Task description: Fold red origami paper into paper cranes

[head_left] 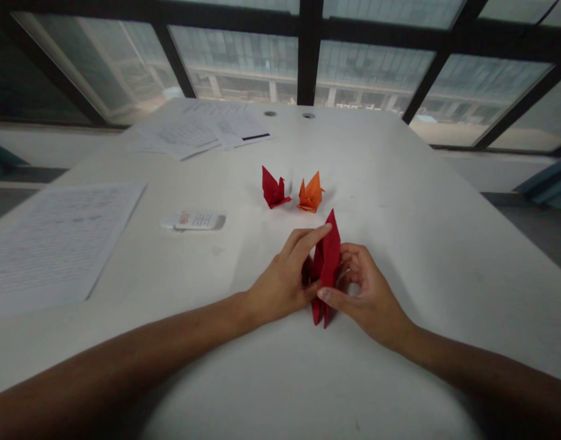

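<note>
A piece of folded red origami paper (329,260) stands between my hands, long and narrow, with a pointed top and two thin points at its lower end. My left hand (285,275) grips it from the left, one finger lying along the upper part. From the right, my right hand (365,290) pinches its lower middle with the thumb in front; the other fingers curl behind it, partly hidden. Just beyond, a finished-looking red paper crane (273,189) and an orange paper crane (311,194) stand side by side on the white table (422,244).
A white remote control (198,220) lies left of my hands. A printed sheet (55,238) rests at the table's left edge, and several overlapping papers (193,131) lie farther back. Two round cable holes (308,115) are near the far edge, before the dark-framed windows (310,61).
</note>
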`<state>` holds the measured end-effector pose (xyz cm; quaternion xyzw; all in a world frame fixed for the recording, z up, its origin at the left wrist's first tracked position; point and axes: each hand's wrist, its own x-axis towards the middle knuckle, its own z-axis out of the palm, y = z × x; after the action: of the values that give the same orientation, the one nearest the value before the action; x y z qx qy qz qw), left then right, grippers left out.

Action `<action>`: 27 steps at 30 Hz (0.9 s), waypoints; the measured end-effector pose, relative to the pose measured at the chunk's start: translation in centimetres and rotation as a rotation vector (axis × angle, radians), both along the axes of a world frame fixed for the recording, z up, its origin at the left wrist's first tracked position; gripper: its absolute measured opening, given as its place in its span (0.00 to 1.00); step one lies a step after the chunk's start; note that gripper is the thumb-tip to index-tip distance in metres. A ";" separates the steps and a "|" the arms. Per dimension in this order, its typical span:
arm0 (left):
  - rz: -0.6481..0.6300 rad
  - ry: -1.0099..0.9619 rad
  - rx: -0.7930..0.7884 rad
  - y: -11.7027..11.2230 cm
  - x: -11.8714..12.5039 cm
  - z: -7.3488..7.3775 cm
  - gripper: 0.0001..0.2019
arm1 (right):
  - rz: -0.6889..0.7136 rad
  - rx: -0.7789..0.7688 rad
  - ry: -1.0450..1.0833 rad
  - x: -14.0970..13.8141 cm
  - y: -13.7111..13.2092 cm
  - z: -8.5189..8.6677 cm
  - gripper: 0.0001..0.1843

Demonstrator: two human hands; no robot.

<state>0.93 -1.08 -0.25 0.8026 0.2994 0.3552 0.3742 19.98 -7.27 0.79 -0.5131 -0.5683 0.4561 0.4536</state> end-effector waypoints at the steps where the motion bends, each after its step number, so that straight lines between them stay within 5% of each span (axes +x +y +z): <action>1: 0.009 -0.011 -0.030 0.0 0.1 -0.1 0.47 | -0.015 0.005 -0.027 -0.1 -0.1 -0.1 0.35; 5: -0.029 -0.030 -0.014 -0.1 0.3 -0.4 0.51 | -0.065 0.018 -0.100 -0.3 -0.3 -0.2 0.38; 9: -0.073 -0.041 0.044 0.0 0.3 -0.4 0.48 | -0.020 0.025 -0.047 -0.2 -0.4 0.1 0.26; 16: -0.099 -0.076 -0.081 0.0 0.3 0.1 0.44 | 0.019 0.001 0.123 0.4 -0.2 -0.2 0.12; 23: -0.183 -0.162 -0.242 0.1 0.0 0.5 0.45 | 0.032 -0.002 0.234 0.5 0.1 -0.3 0.12; 27: -0.129 -0.242 -0.338 0.3 0.1 0.6 0.41 | 0.028 -0.032 0.287 0.6 0.4 -0.3 0.16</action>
<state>0.99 -0.77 0.40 0.6975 0.2557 0.3687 0.5587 20.61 -6.86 0.45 -0.4417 -0.4974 0.5401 0.5156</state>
